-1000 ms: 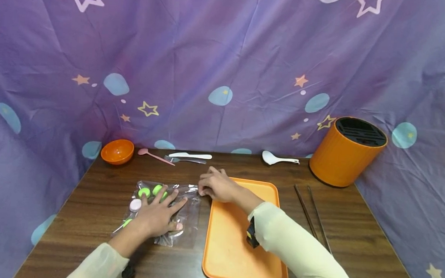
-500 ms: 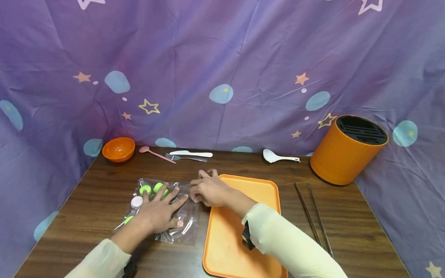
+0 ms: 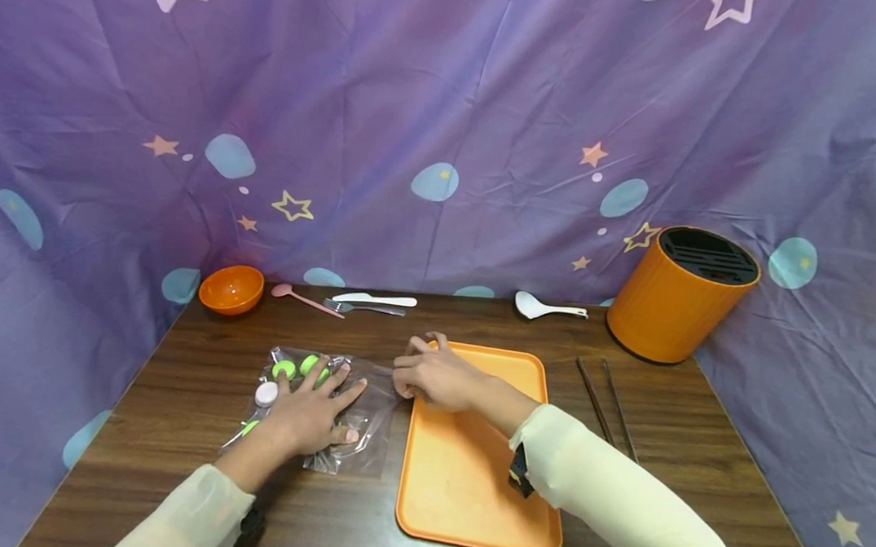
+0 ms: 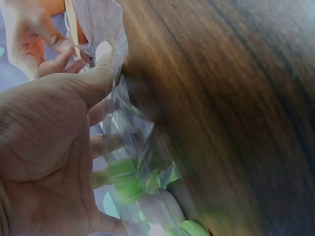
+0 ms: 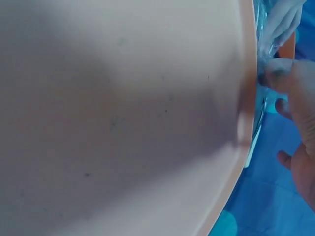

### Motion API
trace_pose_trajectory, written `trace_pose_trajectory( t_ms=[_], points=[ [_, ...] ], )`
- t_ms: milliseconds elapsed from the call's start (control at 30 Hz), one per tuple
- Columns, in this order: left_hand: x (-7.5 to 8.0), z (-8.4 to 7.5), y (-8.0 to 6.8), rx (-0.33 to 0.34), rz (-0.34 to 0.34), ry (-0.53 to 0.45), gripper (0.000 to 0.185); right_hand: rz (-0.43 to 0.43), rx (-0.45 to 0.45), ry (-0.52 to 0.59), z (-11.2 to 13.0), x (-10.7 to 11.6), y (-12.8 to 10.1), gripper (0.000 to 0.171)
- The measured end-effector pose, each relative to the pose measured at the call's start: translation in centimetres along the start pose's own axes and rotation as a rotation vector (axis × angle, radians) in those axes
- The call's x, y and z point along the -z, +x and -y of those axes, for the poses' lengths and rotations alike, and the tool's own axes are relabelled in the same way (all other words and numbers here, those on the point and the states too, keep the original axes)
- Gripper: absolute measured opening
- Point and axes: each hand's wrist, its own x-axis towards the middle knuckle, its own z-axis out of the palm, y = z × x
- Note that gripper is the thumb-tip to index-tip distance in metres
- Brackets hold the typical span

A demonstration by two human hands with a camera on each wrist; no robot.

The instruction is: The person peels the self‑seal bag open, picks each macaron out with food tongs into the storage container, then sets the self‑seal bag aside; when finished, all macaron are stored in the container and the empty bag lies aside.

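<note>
A clear plastic bag [image 3: 371, 417] lies on the wooden table and holds green round pieces [image 3: 284, 369] and a pink disc [image 3: 265, 393]. My left hand [image 3: 321, 400] presses flat on it with spread, straight fingers. In the left wrist view the left hand [image 4: 49, 147] lies against the bag [image 4: 133, 142] over the green pieces [image 4: 125, 177]. My right hand [image 3: 410, 380] pinches the bag's right edge, just over the left rim of an orange tray [image 3: 465, 487]. The right wrist view shows the tray [image 5: 123, 123] and fingertips [image 5: 278, 73] on the plastic.
Along the back edge lie an orange bowl [image 3: 231, 288], a pink spoon [image 3: 305, 299], a fork [image 3: 363, 308], a white knife [image 3: 378, 299] and a white spoon [image 3: 550, 309]. An orange slotted holder [image 3: 679, 294] stands back right. Two dark chopsticks [image 3: 604, 403] lie right of the tray.
My right hand slid left along the bag's edge, then came back right to the tray rim, still pinching the plastic. The left hand stayed flat on the bag.
</note>
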Motion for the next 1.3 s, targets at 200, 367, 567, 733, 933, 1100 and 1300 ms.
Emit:
trace_pose_trajectory(
  t_ms=[200, 367, 567, 733, 933, 1100, 1300],
  points=[
    [0.0, -0.1, 0.0, -0.007, -0.004, 0.005, 0.085, 0.023, 0.054, -0.186, 1.8, -0.3, 0.5, 0.040],
    [0.1, -0.3, 0.1, -0.001, 0.008, 0.003, 0.085, 0.031, 0.105, -0.346, 3.4, -1.1, 1.2, 0.047],
    [0.1, -0.3, 0.1, 0.001, 0.002, -0.004, 0.084, 0.002, 0.099, -0.299, 4.1, -1.5, 1.2, 0.004],
    [0.0, 0.0, -0.1, -0.009, -0.021, -0.016, 0.084, -0.044, 0.131, -0.226, 3.7, -1.1, -0.2, 0.007],
    [-0.3, 0.5, -0.2, 0.014, -0.032, -0.014, 0.082, -0.112, 0.101, -0.142, 2.2, -0.8, -2.3, 0.016],
    [-0.7, 0.5, -0.3, 0.028, -0.056, -0.016, 0.081, -0.108, 0.050, -0.114, 2.1, -0.7, -2.9, 0.016],
    [-0.8, 0.0, -0.3, 0.035, -0.091, -0.032, 0.081, -0.068, 0.050, -0.112, 3.7, -0.5, -2.7, 0.032]
  ],
)
